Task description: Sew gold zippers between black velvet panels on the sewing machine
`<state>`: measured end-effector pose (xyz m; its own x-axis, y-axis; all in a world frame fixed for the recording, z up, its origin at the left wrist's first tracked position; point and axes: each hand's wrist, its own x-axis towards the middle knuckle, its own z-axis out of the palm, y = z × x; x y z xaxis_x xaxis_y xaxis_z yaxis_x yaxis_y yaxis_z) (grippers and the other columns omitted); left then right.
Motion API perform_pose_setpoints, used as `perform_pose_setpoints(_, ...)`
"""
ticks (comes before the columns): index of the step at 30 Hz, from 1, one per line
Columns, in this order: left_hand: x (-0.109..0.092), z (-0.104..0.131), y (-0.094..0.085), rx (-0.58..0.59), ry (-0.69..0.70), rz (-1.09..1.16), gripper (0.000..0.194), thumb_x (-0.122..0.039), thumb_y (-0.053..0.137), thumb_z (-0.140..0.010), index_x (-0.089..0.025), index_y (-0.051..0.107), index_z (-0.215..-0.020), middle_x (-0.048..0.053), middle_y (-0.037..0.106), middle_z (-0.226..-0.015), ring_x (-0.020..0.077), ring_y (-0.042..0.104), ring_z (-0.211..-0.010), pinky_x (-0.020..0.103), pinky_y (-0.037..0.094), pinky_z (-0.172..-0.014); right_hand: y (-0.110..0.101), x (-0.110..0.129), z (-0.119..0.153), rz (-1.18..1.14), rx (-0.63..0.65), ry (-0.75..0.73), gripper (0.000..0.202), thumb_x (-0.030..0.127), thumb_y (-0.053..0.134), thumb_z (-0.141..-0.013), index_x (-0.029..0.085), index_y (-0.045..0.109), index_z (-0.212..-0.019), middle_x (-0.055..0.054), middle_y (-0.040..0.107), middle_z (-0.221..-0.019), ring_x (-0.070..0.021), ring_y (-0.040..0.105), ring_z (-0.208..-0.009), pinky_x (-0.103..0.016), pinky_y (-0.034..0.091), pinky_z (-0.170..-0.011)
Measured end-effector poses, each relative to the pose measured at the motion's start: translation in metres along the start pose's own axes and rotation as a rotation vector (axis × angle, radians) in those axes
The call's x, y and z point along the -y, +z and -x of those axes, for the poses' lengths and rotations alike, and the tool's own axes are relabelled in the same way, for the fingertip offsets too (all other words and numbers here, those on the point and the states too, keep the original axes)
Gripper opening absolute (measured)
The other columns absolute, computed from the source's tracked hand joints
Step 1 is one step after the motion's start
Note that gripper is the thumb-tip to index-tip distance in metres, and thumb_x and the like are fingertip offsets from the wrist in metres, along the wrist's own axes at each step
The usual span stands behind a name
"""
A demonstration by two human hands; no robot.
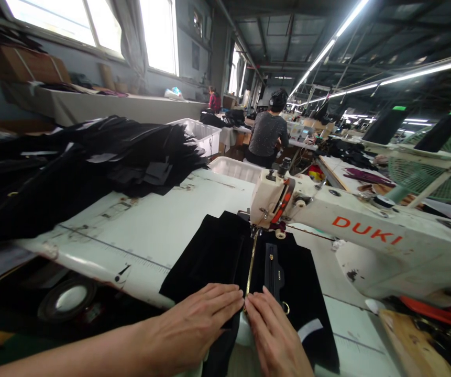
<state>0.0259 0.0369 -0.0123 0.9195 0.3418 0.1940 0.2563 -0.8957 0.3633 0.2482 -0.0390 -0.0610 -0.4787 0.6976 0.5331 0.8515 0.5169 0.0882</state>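
A black fabric piece (209,251) lies under the sewing machine head (266,201), with a gold-toothed zipper (252,264) running from the needle area towards me. My left hand (205,317) is closed on the fabric just left of the zipper, fingers straight and together, thumb hidden. At the zipper's near end, my right hand (274,332) pinches the fabric and zipper edge. The fingertips of both hands almost meet. Right of the zipper sits a dark patch (274,272) with a small zip pull, and a gold ring (285,308) shows beside my right hand.
Stacked black fabric pieces (131,152) cover the table's left side. White plastic bins (235,167) stand behind the table. The machine arm (366,225) stretches right, near a green fan (437,162). A co-worker (266,133) sits ahead, back turned. A wooden board (414,345) lies lower right.
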Motion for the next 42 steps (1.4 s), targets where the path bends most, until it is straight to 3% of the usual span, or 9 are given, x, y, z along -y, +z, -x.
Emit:
perform_pose_setpoints(3,0.001,0.0,0.0,0.018,0.049,-0.021,0.061,0.002,0.044,-0.082,-0.01,0.043,-0.141,0.013,0.052,-0.142,0.0249,0.047,-0.131,0.038,0.039,-0.111,-0.004,0.004,-0.009,-0.147,-0.012,0.146,0.027,0.013,0.047,-0.092,0.016,0.062,-0.115,-0.008,0.069,-0.107,-0.0207,0.065,-0.11,-0.039,0.052,-0.101)
perform_pose_setpoints(7,0.001,0.0,-0.001,0.04,0.097,-0.066,0.064,0.003,0.043,-0.082,-0.008,0.036,-0.145,0.015,0.048,-0.145,0.0263,0.042,-0.134,0.039,0.034,-0.114,-0.002,0.012,-0.014,-0.176,-0.086,0.298,0.025,0.021,0.052,-0.09,0.019,0.062,-0.114,-0.008,0.068,-0.105,-0.0239,0.066,-0.108,-0.042,0.056,-0.094)
perform_pose_setpoints(10,0.001,-0.002,-0.005,0.045,0.052,-0.012,0.061,-0.003,0.051,-0.084,-0.012,0.039,-0.143,0.013,0.05,-0.143,0.0269,0.045,-0.131,0.04,0.037,-0.112,0.002,0.015,-0.013,-0.175,-0.128,0.281,0.027,0.015,0.05,-0.09,0.018,0.061,-0.114,-0.008,0.068,-0.102,-0.0227,0.068,-0.102,-0.046,0.054,-0.096)
perform_pose_setpoints(13,0.003,-0.005,-0.011,0.06,0.01,0.082,0.054,-0.01,0.059,-0.085,-0.015,0.049,-0.137,0.011,0.055,-0.138,0.027,0.049,-0.128,0.04,0.041,-0.109,0.0,0.013,-0.015,-0.212,-0.078,0.249,0.028,0.01,0.049,-0.089,0.018,0.061,-0.113,-0.007,0.067,-0.1,-0.0204,0.067,-0.1,-0.047,0.051,-0.1)
perform_pose_setpoints(16,0.008,-0.005,-0.013,0.073,-0.027,0.175,0.042,-0.01,0.051,-0.093,-0.016,0.055,-0.134,0.009,0.057,-0.137,0.0228,0.048,-0.13,0.036,0.04,-0.111,-0.004,0.012,-0.02,-0.229,-0.091,0.261,0.023,0.011,0.048,-0.09,0.018,0.063,-0.107,-0.006,0.067,-0.095,-0.0196,0.068,-0.096,-0.049,0.051,-0.098)
perform_pose_setpoints(22,0.015,0.003,-0.013,0.071,-0.066,0.293,0.043,-0.012,0.045,-0.098,-0.019,0.049,-0.141,0.006,0.05,-0.145,0.0187,0.042,-0.136,0.034,0.037,-0.113,-0.002,0.011,-0.02,-0.21,-0.172,0.25,0.02,0.013,0.05,-0.091,0.017,0.065,-0.104,-0.006,0.069,-0.093,-0.0195,0.07,-0.095,-0.045,0.052,-0.097)
perform_pose_setpoints(29,0.01,-0.003,-0.018,0.11,-0.006,0.151,0.044,-0.01,0.05,-0.095,-0.013,0.05,-0.14,0.01,0.053,-0.142,0.0229,0.045,-0.134,0.035,0.038,-0.113,0.001,0.008,-0.015,-0.248,-0.057,0.281,0.022,0.015,0.053,-0.092,0.02,0.065,-0.109,-0.005,0.068,-0.096,-0.0195,0.069,-0.097,-0.048,0.05,-0.1)
perform_pose_setpoints(35,0.007,-0.004,-0.01,0.048,0.054,0.068,0.038,-0.018,0.046,-0.1,-0.012,0.051,-0.137,0.011,0.057,-0.138,0.024,0.051,-0.128,0.035,0.039,-0.111,0.004,0.014,-0.02,-0.263,-0.13,0.351,0.016,0.014,0.051,-0.091,0.02,0.066,-0.096,-0.004,0.066,-0.088,-0.018,0.07,-0.085,-0.052,0.052,-0.097)
perform_pose_setpoints(42,0.009,-0.003,-0.01,0.059,0.063,0.048,0.039,-0.017,0.047,-0.099,-0.013,0.05,-0.137,0.01,0.057,-0.137,0.0248,0.051,-0.126,0.036,0.04,-0.108,0.007,0.011,-0.015,-0.288,-0.05,0.379,0.012,0.014,0.057,-0.088,0.022,0.064,-0.095,-0.003,0.066,-0.09,-0.0187,0.069,-0.091,-0.051,0.049,-0.101)
